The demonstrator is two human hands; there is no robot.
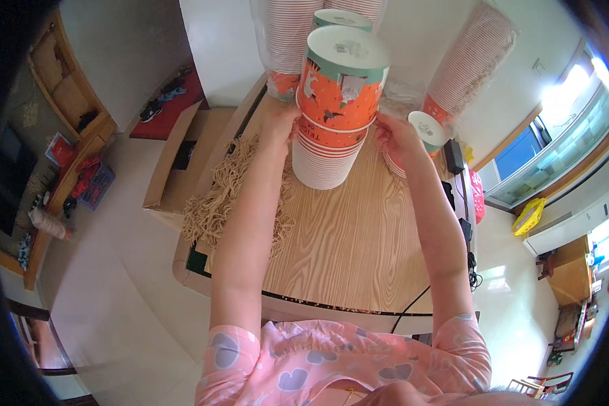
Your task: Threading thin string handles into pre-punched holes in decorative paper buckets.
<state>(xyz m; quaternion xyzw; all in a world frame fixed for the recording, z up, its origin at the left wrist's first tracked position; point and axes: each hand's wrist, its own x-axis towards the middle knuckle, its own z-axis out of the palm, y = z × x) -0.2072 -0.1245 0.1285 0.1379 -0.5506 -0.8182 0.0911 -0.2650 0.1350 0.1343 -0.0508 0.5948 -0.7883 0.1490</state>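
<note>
Both the left grip (280,130) and right grip (397,135) pinch the upturned paper-bucket stack (338,101) from opposite sides, over the counter (348,243). Too slack a squeeze could let nested lower buckets (323,166) slip; uneven pressure could tip everything sideways.

The left forearm (254,230) hid part of the string pile (210,203); the right forearm (440,223) covered some of a low cup stack (431,132). The tall cup stack (338,95) partly blocked the cup behind (345,17). The upper edge cut off the wrapped cups (293,37).
</note>
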